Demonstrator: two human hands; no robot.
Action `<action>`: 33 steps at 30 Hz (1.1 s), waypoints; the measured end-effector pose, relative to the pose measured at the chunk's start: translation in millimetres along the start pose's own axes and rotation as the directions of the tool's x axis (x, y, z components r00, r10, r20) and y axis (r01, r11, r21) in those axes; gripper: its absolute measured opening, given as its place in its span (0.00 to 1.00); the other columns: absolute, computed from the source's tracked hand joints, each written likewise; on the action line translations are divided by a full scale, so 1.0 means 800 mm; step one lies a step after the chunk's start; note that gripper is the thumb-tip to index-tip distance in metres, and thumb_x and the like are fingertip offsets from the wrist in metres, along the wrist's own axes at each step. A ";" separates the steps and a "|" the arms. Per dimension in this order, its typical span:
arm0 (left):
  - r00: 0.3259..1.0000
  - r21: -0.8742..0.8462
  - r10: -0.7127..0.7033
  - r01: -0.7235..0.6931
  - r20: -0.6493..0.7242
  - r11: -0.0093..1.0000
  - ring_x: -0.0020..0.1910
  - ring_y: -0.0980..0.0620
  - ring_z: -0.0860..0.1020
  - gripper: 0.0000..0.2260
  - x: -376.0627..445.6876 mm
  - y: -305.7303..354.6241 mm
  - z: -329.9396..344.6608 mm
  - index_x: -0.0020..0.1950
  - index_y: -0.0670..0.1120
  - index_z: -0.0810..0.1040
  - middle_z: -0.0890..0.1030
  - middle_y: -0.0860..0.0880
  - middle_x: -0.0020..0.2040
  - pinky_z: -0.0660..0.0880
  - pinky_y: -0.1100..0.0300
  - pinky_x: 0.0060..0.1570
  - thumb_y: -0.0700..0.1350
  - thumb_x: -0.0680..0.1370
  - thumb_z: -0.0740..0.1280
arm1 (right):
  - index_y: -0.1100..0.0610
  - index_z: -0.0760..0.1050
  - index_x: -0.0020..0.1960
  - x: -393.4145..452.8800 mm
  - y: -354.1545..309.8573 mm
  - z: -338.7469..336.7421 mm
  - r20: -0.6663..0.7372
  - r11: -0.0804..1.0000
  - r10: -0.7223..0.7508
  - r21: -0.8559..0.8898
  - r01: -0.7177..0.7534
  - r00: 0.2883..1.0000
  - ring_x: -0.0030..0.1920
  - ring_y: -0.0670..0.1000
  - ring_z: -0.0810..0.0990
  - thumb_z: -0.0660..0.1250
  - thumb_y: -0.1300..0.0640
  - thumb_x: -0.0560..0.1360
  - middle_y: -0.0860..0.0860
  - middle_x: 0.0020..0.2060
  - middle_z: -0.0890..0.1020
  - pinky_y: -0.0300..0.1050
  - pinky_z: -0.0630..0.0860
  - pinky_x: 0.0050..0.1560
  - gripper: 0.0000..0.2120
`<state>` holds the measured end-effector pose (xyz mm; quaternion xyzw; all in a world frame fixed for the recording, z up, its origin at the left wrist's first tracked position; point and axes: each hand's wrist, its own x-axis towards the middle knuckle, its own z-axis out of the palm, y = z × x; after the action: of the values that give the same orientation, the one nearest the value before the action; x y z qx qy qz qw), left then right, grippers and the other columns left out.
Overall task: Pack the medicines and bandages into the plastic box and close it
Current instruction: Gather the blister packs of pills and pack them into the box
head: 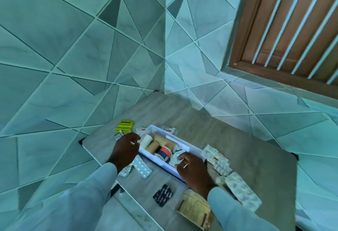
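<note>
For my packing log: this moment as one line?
box: open, rolls inside | right hand: silver strip at box rim | left hand: beside box | yellow packet: still outside

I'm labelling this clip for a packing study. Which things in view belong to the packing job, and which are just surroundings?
Part of the job:
- plastic box, open
- bandage rolls in it
- silver blister strip
- dark blister strip
- yellow packet
- blister packs
- beige packet
- left hand, right hand

Surroundings:
- table
- tiled wall
- wooden door
</note>
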<state>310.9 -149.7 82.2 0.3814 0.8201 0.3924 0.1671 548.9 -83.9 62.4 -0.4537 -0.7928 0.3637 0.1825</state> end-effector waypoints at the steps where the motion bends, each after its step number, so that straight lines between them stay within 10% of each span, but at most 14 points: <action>1: 1.000 0.049 -0.014 0.014 -0.015 0.999 0.36 0.51 0.74 0.07 0.005 -0.012 -0.012 0.43 0.48 0.80 0.77 0.52 0.38 0.67 0.68 0.35 0.36 0.71 0.67 | 0.49 0.78 0.50 0.006 -0.006 0.014 0.045 1.000 -0.011 0.008 0.011 0.999 0.41 0.45 0.81 0.69 0.53 0.71 0.45 0.38 0.81 0.41 0.77 0.47 0.08; 10: 0.965 0.238 -0.125 0.069 0.231 0.969 0.51 0.49 0.75 0.21 0.057 -0.130 -0.046 0.60 0.49 0.75 0.77 0.44 0.56 0.72 0.59 0.54 0.41 0.69 0.74 | 0.54 0.67 0.70 0.050 -0.034 0.142 0.261 0.988 0.078 -0.151 -0.039 0.962 0.66 0.51 0.72 0.66 0.45 0.75 0.51 0.66 0.74 0.43 0.66 0.66 0.27; 18: 0.668 0.486 0.019 -0.560 0.744 0.671 0.76 0.45 0.54 0.49 0.116 -0.201 -0.032 0.76 0.61 0.49 0.51 0.50 0.79 0.56 0.45 0.72 0.60 0.63 0.75 | 0.52 0.57 0.75 0.075 -0.056 0.232 0.221 0.888 0.380 -0.358 -0.287 0.898 0.75 0.54 0.59 0.62 0.43 0.76 0.52 0.76 0.59 0.50 0.60 0.74 0.32; 27: 0.539 0.388 0.140 -0.741 0.831 0.548 0.75 0.44 0.56 0.48 0.162 -0.229 -0.012 0.77 0.56 0.49 0.59 0.46 0.77 0.56 0.44 0.71 0.61 0.65 0.73 | 0.53 0.60 0.72 0.092 -0.088 0.279 -0.012 0.738 0.574 -0.425 -0.524 0.819 0.67 0.60 0.67 0.60 0.58 0.77 0.57 0.70 0.66 0.53 0.67 0.65 0.24; 33: 0.589 0.430 0.210 -0.749 0.780 0.504 0.69 0.42 0.65 0.35 0.180 -0.218 -0.005 0.76 0.54 0.55 0.66 0.46 0.71 0.63 0.45 0.66 0.49 0.73 0.68 | 0.52 0.59 0.73 0.102 -0.091 0.279 -0.011 0.711 0.644 -0.359 -0.604 0.765 0.66 0.58 0.71 0.65 0.57 0.73 0.55 0.67 0.72 0.49 0.69 0.65 0.30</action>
<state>128.3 -112.8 -45.8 0.7502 0.6391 -0.0919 0.1424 325.3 -129.6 -36.6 -0.6977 -0.6521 0.2860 -0.0786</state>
